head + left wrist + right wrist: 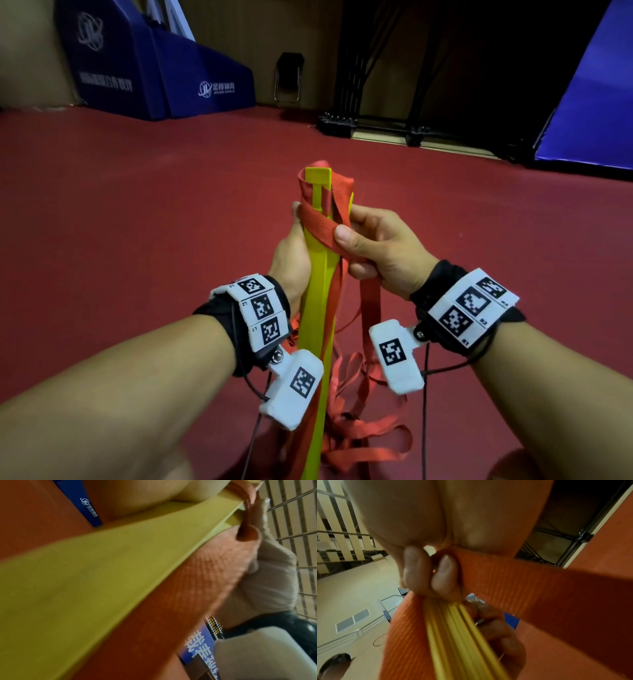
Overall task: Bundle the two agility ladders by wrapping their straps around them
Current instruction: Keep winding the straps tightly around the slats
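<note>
Ladder slats (317, 274) stand upright mid-frame; left hand (291, 260) grips them, right hand (380, 253) pinches strap (318, 224) crossing them

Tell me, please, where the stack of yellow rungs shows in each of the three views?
Head: the yellow rungs stand upright at centre, between both hands.
Left wrist: they run as a broad band from lower left to upper right.
Right wrist: seen edge-on, they fan from centre to the bottom edge.
Shared landmark: the red strap wound around them.
</note>
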### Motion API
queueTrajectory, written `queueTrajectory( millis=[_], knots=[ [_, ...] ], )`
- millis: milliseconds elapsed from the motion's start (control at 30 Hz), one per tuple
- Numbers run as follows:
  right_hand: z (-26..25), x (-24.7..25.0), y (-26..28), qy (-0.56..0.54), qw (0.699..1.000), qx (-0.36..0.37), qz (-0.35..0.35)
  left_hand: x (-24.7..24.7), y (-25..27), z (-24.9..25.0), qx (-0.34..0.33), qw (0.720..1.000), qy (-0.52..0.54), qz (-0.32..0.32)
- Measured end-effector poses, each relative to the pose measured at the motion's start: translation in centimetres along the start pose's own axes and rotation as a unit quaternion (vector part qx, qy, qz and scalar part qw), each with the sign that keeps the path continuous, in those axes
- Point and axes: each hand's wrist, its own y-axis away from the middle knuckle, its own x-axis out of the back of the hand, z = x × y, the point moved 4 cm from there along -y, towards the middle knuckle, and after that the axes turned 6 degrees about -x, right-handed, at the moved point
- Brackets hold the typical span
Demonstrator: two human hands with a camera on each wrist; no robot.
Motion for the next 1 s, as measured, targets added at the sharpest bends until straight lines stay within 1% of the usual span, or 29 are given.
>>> queueTrajectory(
  millis=[100, 233, 300, 433, 500, 567, 600, 667, 733, 833, 900, 1000],
  knots=[
    [0.4, 0.4, -0.1, 0.017, 0.999, 0.004, 0.029, 0.5, 0.0, 0.2, 0.02, 0.998, -0.048, 0.039],
    [0.6, 0.4, -0.2, 0.065, 0.996, -0.006, 0.065, 1.0, -0.1, 0.0, 0.015, 0.992, -0.092, 0.081],
    [0.5, 0.7, -0.3, 0.102, 0.991, -0.008, 0.088, 1.1, -0.4, -0.4, 0.012, 0.99, -0.094, 0.101],
    [0.5, 1.4, -0.5, 0.152, 0.978, -0.01, 0.14, 1.2, -0.7, -0.7, -0.01, 0.988, -0.11, 0.11],
    [0.5, 1.7, -0.6, 0.174, 0.972, -0.01, 0.156, 1.1, -0.8, -0.9, -0.013, 0.991, -0.084, 0.103],
    [0.6, 2.0, -0.6, 0.189, 0.967, -0.01, 0.17, 1.1, -1.6, -2.1, -0.01, 0.994, -0.056, 0.095],
    [0.6, 2.1, -0.7, 0.192, 0.965, -0.01, 0.178, 1.2, -2.0, -2.6, -0.02, 0.994, -0.054, 0.087],
    [0.6, 2.3, -0.8, 0.191, 0.962, -0.013, 0.196, 0.8, -1.2, -1.7, -0.056, 0.992, -0.097, 0.053],
    [0.5, 2.4, -0.8, 0.197, 0.957, -0.015, 0.211, 0.0, 0.2, 0.0, -0.089, 0.981, -0.17, 0.002],
    [0.6, 1.9, -0.7, 0.224, 0.954, -0.021, 0.197, -1.0, 1.1, -0.2, -0.087, 0.963, -0.247, -0.069],
    [0.8, 1.2, -0.7, 0.271, 0.947, -0.029, 0.17, -1.0, 1.0, -0.9, -0.093, 0.961, -0.245, -0.088],
    [0.8, 0.8, -0.7, 0.325, 0.931, -0.033, 0.161, -0.6, 0.4, -1.3, -0.121, 0.951, -0.268, -0.095]
  ],
)
